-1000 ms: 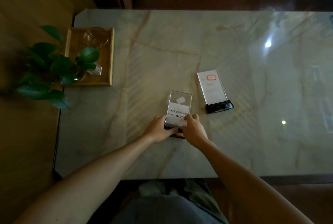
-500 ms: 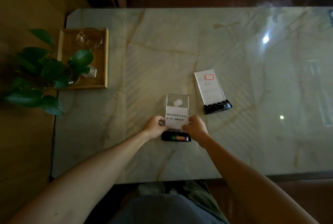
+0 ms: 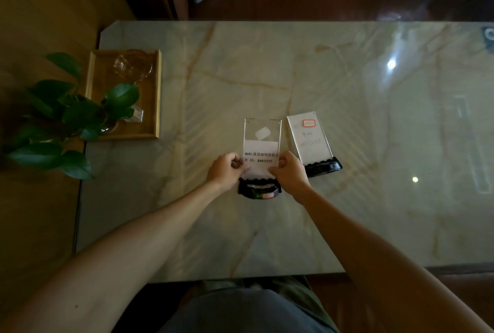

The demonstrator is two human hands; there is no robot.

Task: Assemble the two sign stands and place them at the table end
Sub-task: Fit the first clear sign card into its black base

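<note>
Fingers (image 3: 235,164) of the left hand (image 3: 224,170) pinch the left edge of the clear acrylic sign panel (image 3: 262,145), and fingers (image 3: 280,162) of the right hand (image 3: 290,172) pinch its right edge, both hands curled shut on the lower part of the sheet. The panel carries a white paper slip with a WiFi line and the number 84875777, and a small pale patch higher up. Its bottom edge now meets the toothed slot of the black base (image 3: 259,189), which lies on the desk (image 3: 213,225) directly below; half a second ago the panel was held clear above that base, with a gap showing between them. Whether it is fully seated cannot be told. The base shows a green and red label on its near face.

Just to the right, close to the right hand but apart from it, the second sign stand (image 3: 314,145) stands assembled, its clear panel leaning back in its own black base, a red-outlined tag near the top. It has not shifted since the earlier frames.

Toward the left end of the desk a wooden tray (image 3: 157,97) holds a glass cup (image 3: 133,65) and a small clear block (image 3: 137,114). A leafy green plant (image 3: 66,118) overhangs the tray's near corner.
</note>
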